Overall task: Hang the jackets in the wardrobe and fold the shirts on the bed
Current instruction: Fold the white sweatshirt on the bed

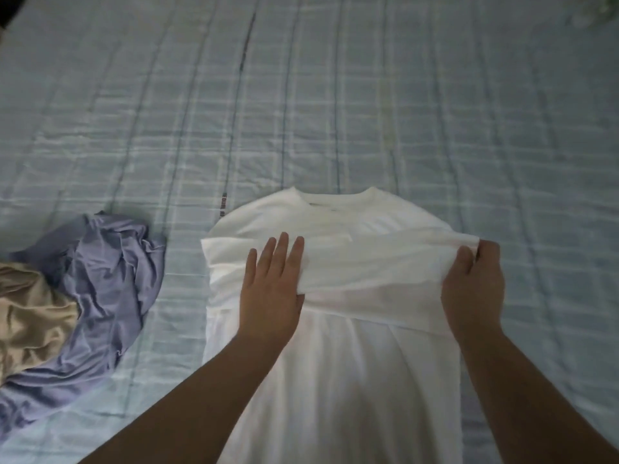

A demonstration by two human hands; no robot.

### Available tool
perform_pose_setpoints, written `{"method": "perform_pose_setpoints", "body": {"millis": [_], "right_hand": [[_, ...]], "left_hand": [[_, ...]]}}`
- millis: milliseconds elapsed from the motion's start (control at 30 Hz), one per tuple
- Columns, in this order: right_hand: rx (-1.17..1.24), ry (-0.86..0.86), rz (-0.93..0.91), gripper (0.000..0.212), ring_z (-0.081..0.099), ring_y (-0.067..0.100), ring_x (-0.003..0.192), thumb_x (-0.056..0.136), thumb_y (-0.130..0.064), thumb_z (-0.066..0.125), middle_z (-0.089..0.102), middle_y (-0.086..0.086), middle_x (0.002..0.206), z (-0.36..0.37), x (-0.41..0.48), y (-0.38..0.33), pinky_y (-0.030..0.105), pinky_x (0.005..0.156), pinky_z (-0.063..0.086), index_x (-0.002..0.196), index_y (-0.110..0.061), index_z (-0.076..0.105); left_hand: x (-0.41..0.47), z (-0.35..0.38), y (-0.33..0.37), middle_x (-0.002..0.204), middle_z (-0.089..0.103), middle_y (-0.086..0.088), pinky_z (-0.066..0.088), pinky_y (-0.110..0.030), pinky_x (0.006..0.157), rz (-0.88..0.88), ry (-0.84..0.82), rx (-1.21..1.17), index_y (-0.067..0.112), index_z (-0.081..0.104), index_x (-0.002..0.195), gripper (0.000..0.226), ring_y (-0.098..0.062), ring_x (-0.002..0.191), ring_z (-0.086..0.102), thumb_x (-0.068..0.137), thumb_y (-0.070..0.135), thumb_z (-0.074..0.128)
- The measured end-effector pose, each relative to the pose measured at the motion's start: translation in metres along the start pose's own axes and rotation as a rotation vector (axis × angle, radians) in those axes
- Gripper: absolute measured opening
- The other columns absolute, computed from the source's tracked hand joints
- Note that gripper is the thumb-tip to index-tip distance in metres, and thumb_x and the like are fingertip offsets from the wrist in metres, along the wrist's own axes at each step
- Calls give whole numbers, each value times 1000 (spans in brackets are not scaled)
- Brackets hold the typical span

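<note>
Directly below the person, a white shirt (338,363) lies flat on the pale blue checked bed (368,112), collar farthest away. Their left hand (273,286) presses open-palmed on a sleeve folded across the chest; their right hand (474,289) pinches that fold's edge. Crumpled lilac (107,272) and beige garments (30,316) sit at left

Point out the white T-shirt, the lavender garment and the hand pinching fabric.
white T-shirt (338,380): head view, on its flat lower body.
lavender garment (110,262): head view, crumpled middle.
right hand (474,289): head view, back of hand.
</note>
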State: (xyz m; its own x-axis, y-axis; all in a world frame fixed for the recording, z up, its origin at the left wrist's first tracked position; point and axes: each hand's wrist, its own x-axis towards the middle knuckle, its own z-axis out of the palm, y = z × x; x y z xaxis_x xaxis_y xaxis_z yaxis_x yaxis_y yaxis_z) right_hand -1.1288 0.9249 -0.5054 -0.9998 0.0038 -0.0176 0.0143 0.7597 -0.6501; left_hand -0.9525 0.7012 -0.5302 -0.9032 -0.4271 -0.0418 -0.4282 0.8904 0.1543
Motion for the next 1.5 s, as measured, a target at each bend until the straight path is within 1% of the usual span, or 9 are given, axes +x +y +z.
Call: {"method": "perform_pose_setpoints", "body": {"millis": [167,333,567,800,967,1133,1233,1367,1500], "right_hand": [[-133,-154,122,22,59,45,99,102,-23,43,62,27,105,8,10,64,40,76,39,113,-6,51],[-136,-197,147,22,60,40,97,100,-25,50,64,22,103,17,11,87,39,79,43,109,-6,51],[-112,-47,-1,40,52,32,111,92,-22,60,56,15,117,3,-25,88,38,99,38,126,-4,51],[-130,-49,-96,33,55,38,106,91,-11,59,57,19,114,-21,-157,139,49,95,45,122,-1,55],[-218,-212,111,51,41,36,129,93,-12,57,47,19,140,-46,-254,176,48,110,32,142,-6,43],[-132,-253,288,56,42,37,130,94,-17,55,45,19,143,-67,-319,176,49,111,35,145,-4,37],[-91,-297,427,52,53,39,117,92,-22,55,54,19,133,-78,-329,169,48,100,45,140,-6,42],[2,-362,689,37,55,30,89,90,-10,57,60,17,102,-91,-318,164,36,78,44,124,4,55],[303,-375,895,27,55,32,90,94,-5,54,58,17,112,-109,-304,157,46,84,51,121,-2,55]], "left_hand": [[-7,63,24,161,27,-15,20,-53,120,30,-215,98,21,24,157,96,-35,148,25,75,31,74],[-14,82,15,162,24,-14,18,-53,120,34,-196,79,23,26,156,92,-34,149,24,78,51,66],[-22,72,11,164,19,-12,13,-52,122,100,-212,12,22,19,158,87,-34,151,15,83,37,60],[-106,65,-2,166,14,-6,8,-48,124,123,-159,-95,23,14,159,75,-27,153,5,91,26,48],[-215,63,-53,160,28,-14,20,-49,122,55,-185,-121,11,30,154,66,-31,152,15,92,14,52],[-320,43,-76,152,36,-12,32,-46,116,-447,-282,-385,13,35,150,64,-32,140,31,91,11,60],[-349,38,-71,124,54,-8,51,-41,84,-749,-307,-595,16,40,136,55,-31,111,57,87,16,66],[-351,24,-66,94,60,-5,43,-26,56,-958,-410,-764,8,52,110,26,-19,72,57,92,22,62],[-351,9,-71,113,64,-13,57,-30,61,-1108,-379,-1268,0,58,117,24,-24,91,65,97,12,55]]}}
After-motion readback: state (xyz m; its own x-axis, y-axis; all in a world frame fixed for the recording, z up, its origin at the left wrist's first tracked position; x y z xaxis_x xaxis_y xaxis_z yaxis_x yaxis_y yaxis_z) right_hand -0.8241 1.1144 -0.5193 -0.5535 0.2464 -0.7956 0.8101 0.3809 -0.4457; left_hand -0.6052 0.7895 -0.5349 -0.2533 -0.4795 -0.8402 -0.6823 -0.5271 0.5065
